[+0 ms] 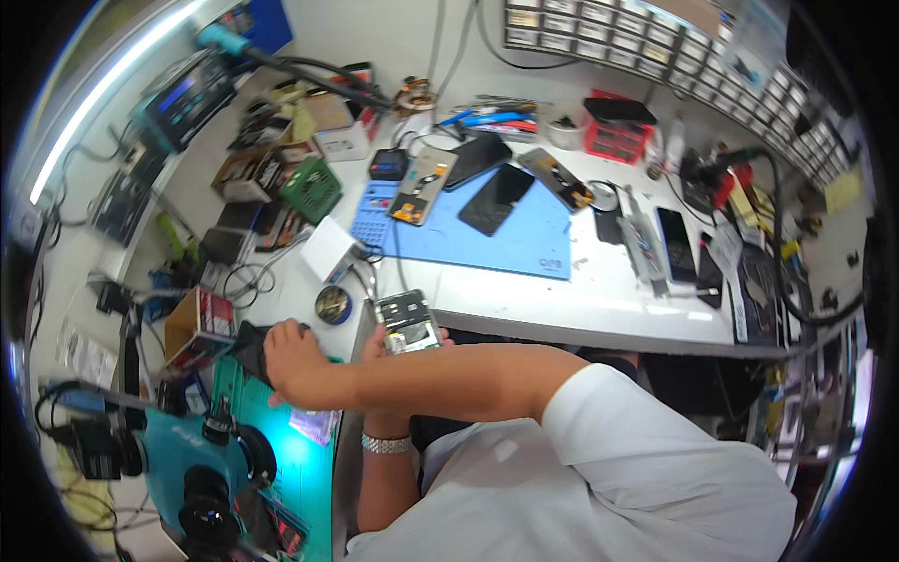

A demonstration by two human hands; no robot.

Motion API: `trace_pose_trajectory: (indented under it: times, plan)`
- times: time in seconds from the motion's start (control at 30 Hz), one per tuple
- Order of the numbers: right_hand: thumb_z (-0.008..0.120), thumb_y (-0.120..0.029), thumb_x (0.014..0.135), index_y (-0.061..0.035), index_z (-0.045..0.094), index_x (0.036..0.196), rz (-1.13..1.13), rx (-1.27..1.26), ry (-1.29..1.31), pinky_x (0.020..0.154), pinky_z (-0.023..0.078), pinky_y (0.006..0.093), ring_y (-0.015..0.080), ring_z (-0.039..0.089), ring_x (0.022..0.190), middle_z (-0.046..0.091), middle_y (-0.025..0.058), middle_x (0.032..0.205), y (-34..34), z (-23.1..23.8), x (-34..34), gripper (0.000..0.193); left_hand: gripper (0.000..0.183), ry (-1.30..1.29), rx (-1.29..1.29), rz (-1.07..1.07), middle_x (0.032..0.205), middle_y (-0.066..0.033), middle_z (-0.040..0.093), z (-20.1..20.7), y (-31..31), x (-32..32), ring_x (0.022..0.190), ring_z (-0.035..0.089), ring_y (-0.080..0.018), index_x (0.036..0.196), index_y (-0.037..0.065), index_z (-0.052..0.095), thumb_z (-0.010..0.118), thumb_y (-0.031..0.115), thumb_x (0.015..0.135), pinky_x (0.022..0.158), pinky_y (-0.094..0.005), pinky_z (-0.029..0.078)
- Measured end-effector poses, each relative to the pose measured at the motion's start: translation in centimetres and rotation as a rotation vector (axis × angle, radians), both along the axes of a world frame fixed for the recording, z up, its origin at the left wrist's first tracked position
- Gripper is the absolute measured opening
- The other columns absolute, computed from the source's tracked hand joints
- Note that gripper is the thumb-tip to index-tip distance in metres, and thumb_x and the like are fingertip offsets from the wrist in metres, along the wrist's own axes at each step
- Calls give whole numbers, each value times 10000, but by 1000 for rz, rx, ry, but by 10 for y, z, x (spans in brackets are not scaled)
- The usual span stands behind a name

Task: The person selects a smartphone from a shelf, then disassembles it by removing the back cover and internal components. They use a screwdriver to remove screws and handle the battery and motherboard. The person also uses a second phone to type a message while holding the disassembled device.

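My left hand, with a metal watch band on its wrist, is closed around an opened smartphone whose inner parts face up. It holds the phone off the bench's front edge. My right forearm crosses over the left one toward the left side. There my right hand is curled over a soft-looking black item, perhaps a cloth, by the green mat; its fingertips are partly hidden. A lit teal mat lies below that hand, with a small clear plastic bag on it.
A teal microscope stands at the lower left. On the blue mat lie a black phone and several phone parts. Near my hands are a round tin, a white box and a red open box.
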State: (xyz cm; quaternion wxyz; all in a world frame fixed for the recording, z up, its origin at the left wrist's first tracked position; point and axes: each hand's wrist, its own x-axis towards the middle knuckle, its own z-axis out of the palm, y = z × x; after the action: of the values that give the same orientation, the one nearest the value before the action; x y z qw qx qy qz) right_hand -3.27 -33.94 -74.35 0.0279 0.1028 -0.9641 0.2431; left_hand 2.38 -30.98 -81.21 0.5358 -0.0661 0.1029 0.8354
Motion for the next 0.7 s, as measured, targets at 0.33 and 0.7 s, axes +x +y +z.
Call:
trace_pose_trajectory:
  times: [0.33, 0.7]
  plan:
    - [943, -165, 684, 99, 612, 1351, -81, 40, -275, 916, 474, 494, 346, 514, 1234, 549, 230, 1328, -12, 28, -22, 790, 854, 170, -58, 74, 1418, -319, 691, -5, -23, -19, 1244, 720, -449, 1534, -45, 550, 356, 670, 1109, 1085, -599, 580]
    - [987, -192, 634, 88, 555, 1360, -198, -272, -143, 985, 507, 524, 389, 517, 1299, 539, 269, 1353, -12, 17, -41, 890, 782, 1262, -558, 533, 1444, -246, 679, -20, -44, 8, 1289, 700, -380, 1547, -25, 496, 512, 623, 1108, 1093, -550, 566]
